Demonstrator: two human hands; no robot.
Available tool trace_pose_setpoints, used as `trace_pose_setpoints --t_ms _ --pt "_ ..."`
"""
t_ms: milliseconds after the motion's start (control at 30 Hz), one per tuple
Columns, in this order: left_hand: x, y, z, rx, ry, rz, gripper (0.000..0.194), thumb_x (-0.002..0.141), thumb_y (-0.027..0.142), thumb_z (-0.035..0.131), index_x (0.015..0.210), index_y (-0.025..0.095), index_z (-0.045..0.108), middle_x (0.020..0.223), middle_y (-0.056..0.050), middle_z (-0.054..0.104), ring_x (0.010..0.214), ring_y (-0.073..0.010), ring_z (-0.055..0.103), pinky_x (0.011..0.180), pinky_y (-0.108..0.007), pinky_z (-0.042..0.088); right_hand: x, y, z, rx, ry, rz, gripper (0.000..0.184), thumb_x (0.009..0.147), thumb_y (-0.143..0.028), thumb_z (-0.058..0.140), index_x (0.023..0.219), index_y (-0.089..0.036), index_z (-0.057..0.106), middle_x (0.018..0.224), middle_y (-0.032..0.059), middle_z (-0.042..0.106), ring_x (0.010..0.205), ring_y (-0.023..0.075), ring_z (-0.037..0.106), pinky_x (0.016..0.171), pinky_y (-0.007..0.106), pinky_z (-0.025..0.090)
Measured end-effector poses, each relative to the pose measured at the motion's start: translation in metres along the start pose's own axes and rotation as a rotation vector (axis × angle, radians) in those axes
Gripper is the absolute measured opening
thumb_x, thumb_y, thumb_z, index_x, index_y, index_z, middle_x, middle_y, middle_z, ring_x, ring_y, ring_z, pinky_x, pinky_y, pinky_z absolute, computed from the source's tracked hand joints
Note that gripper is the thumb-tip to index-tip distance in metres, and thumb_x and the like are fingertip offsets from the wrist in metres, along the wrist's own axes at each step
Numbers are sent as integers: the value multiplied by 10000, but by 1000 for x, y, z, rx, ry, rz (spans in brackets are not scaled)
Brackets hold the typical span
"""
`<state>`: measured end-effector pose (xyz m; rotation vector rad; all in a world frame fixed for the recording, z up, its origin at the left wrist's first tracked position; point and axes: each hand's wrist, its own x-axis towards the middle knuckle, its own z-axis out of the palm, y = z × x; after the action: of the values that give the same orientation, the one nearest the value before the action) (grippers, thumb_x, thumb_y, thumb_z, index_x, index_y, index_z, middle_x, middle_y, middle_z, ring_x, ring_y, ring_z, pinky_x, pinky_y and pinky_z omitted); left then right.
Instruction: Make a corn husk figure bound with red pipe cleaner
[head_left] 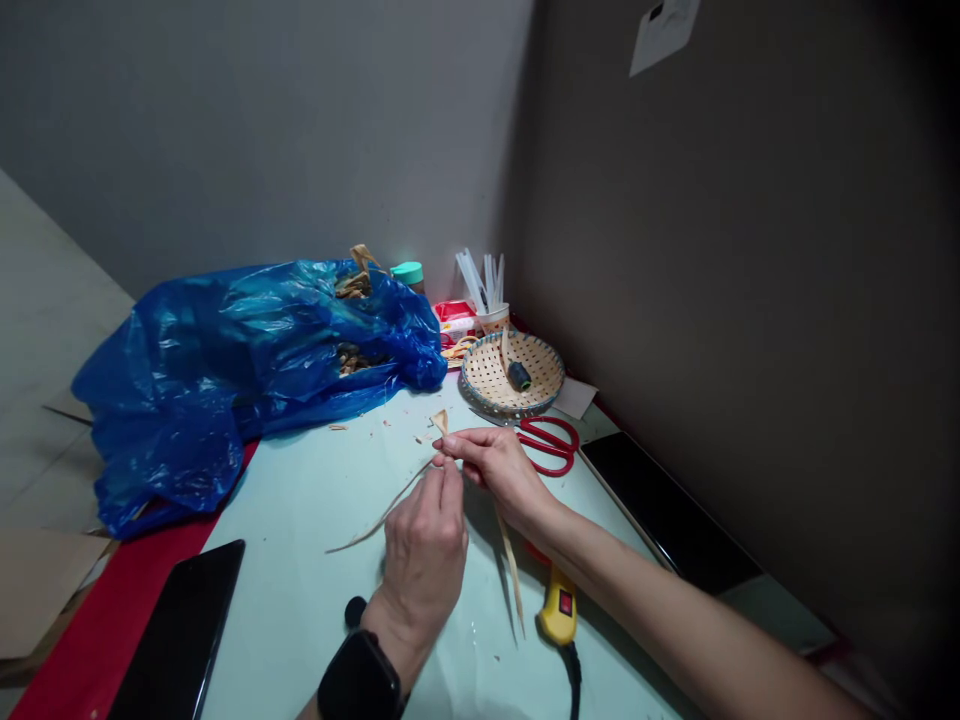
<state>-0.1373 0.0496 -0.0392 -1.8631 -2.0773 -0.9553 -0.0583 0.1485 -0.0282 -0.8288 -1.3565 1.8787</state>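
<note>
From my remote view, I make out red-and-white packet. Teal-lidded jar just left of it; black tablet nearer me, left; dark-screened device nearer, right; wall paper above right.

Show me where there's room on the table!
The biggest bare patch of table is between the blue bag, black device and left hand. A strip pokes in. A smaller one lies between the watch and yellow tool. It's crowded around the basket and red scissors.
</note>
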Motion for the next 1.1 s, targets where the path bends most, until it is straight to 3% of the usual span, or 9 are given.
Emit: trace_pose_setpoints --t_ms 133,267,367,433,500,600,800,967,1100 --pt "7 1 -9 -219 7 -96 190 898 237 536 907 209 723 836 -89 705 766 -225 630 722 -317 428 1 0 -2 15 26 -15 251 715 -364 703 767 -119 725 697 37 661 571 104 482 543 231 345" --pt "23 -9 -19 -399 97 -349 142 851 312 590 811 207 677 819 -65 653 820 -223 587 763 -325 427 -1 1 1 -98 -9 -77 283 759 -386 665 653 -124 673 618 10 598 542 90 429 529 222 322" --pt "30 -19 -18 -883 -136 -594 211 814 393 612 856 186 607 741 -13 585 637 -148 546 599 -263 427 -4 3 5 -54 -144 -46 300 787 -409 631 671 -132 647 587 2 580 517 95 438 538 230 348" --pt "32 -24 -15 -1173 -297 -712 274 790 433 633 855 178 558 678 38 508 474 -67 399 451 -190 293 -5 2 6 -55 -189 -32 275 806 -387 611 707 -133 645 592 -1 584 503 91 429 533 228 348" --pt "31 -26 -13 -1264 -333 -771 315 755 436 676 859 172 536 668 58 476 432 -29 281 413 -164 162 -5 2 5 -120 -200 -55 254 830 -349 585 712 -132 645 608 -4 579 507 84 404 523 219 328" --pt "31 -28 -13 -1214 -294 -776 321 735 426 694 842 165 541 624 64 466 428 -29 243 406 -171 124 -3 2 1 -268 -253 -129 231 862 -302 535 722 -143 626 650 -1 581 558 95 427 540 216 325" --pt "32 -31 -15 -994 -208 -668 226 772 388 637 768 162 623 611 33 523 481 -80 341 470 -212 249 -8 -3 -3 -555 -230 -320 214 905 -228 472 1117 -204 450 771 -21 654 696 138 539 661 242 372" --pt "30 -31 -16 -497 -46 -476 158 806 286 578 676 206 622 609 17 561 578 -142 441 589 -242 297 -14 -16 -4 -947 -183 -416 107 916 -222 477 987 -184 547 736 11 645 624 136 509 614 249 317" --pt "30 -26 -15 -382 40 -496 144 785 253 585 647 216 606 608 6 582 570 -150 458 597 -252 289 -19 -16 2 -1092 -113 -435 170 942 -269 457 868 -178 579 711 29 636 578 128 492 574 258 289"
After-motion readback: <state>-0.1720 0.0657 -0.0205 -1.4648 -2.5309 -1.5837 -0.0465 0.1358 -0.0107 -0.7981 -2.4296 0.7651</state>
